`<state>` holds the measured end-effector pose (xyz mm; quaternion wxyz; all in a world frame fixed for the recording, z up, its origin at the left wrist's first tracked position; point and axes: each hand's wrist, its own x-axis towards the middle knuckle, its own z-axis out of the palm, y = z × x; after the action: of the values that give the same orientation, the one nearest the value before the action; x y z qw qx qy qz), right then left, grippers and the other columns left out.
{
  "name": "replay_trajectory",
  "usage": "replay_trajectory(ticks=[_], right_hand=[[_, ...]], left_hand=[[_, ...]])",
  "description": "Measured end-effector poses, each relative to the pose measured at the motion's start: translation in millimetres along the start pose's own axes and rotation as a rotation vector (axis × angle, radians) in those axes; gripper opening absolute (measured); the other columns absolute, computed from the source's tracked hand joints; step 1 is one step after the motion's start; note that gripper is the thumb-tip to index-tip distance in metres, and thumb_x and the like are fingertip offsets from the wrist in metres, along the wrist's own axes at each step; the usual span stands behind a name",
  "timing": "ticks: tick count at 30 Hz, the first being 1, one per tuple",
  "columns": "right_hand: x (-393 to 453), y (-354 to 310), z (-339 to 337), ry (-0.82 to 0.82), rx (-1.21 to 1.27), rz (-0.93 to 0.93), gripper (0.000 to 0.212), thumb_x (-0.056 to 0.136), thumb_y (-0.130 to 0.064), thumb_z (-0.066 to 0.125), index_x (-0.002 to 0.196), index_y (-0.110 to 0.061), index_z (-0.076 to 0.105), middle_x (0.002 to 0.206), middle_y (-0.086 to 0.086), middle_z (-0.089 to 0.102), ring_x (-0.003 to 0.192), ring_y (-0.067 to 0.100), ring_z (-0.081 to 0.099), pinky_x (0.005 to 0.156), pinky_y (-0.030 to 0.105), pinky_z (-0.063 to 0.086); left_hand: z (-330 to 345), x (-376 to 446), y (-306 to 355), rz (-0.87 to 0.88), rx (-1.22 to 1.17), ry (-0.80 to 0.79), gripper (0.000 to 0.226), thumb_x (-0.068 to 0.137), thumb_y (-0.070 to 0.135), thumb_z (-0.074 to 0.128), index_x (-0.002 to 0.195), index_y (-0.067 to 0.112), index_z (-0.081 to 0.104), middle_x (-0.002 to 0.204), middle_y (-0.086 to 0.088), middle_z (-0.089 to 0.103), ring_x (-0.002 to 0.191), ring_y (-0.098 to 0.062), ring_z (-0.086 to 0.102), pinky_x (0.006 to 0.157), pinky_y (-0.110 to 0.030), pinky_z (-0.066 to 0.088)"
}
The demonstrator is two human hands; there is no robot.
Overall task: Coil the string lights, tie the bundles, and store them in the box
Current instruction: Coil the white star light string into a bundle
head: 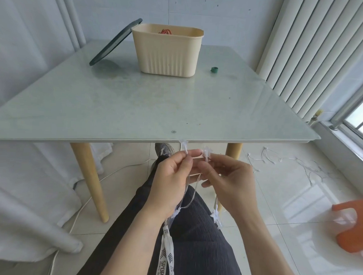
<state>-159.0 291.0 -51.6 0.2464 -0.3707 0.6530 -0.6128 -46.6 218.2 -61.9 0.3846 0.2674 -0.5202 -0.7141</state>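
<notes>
Glass table, "SPORT" drawstring, string lights

A glass-topped table on wooden legs stands on glossy white floor tiles, with vertical blinds and a bright window on the right.

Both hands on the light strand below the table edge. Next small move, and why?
Probably draw another loop of strand into the left hand. Both hands, left and right hand, pinch the string lights, but much of the wire trails loose on the floor, uncoiled. The box stands open.
</notes>
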Motion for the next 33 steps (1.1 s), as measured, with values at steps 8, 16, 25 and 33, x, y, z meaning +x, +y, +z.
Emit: replay_trajectory(ticks=[8,16,25,33], right_hand=[[-3.2,1.1,17.7,0.183,-0.091,-0.054,0.017,0.084,-0.010,0.078,0.082,-0.026,0.080,0.076,-0.012,0.075,0.071,0.006,0.072,0.067,0.026,0.058],[-13.7,6.2,27.1,-0.045,-0.139,-0.105,0.037,0.096,-0.003,0.058,0.111,-0.032,0.074,0.097,-0.009,0.064,0.089,0.008,0.065,0.078,0.032,0.056],[-3.3,2.9,-1.3,-0.069,-0.332,-0.146,0.017,0.078,-0.023,0.081,0.088,-0.030,0.069,0.076,-0.015,0.066,0.057,0.004,0.055,0.059,0.019,0.044],[10.0,44.1,-34.3,-0.483,-0.256,0.084,0.024,0.089,-0.038,0.072,0.088,-0.015,0.065,0.088,0.003,0.074,0.085,0.017,0.069,0.084,0.031,0.051]], left_hand=[[6.6,-1.4,-2.6,-0.024,0.014,-0.037,0.030,0.104,0.002,0.040,0.095,-0.002,0.068,0.088,-0.012,0.071,0.082,-0.014,0.070,0.073,-0.029,0.058],[-1.0,-1.4,-6.9,-0.015,0.023,0.068,0.027,0.104,0.012,0.047,0.101,0.005,0.073,0.097,-0.013,0.075,0.089,-0.020,0.072,0.070,-0.025,0.055],[-10.6,4.5,3.4,0.115,0.004,0.242,0.027,0.107,0.013,0.039,0.092,0.006,0.060,0.084,-0.010,0.076,0.071,-0.027,0.073,0.065,-0.033,0.058],[-17.8,12.8,15.4,0.176,-0.261,0.158,0.029,0.107,0.015,0.033,0.087,0.013,0.053,0.062,-0.001,0.057,0.075,-0.027,0.071,0.092,-0.046,0.054]])
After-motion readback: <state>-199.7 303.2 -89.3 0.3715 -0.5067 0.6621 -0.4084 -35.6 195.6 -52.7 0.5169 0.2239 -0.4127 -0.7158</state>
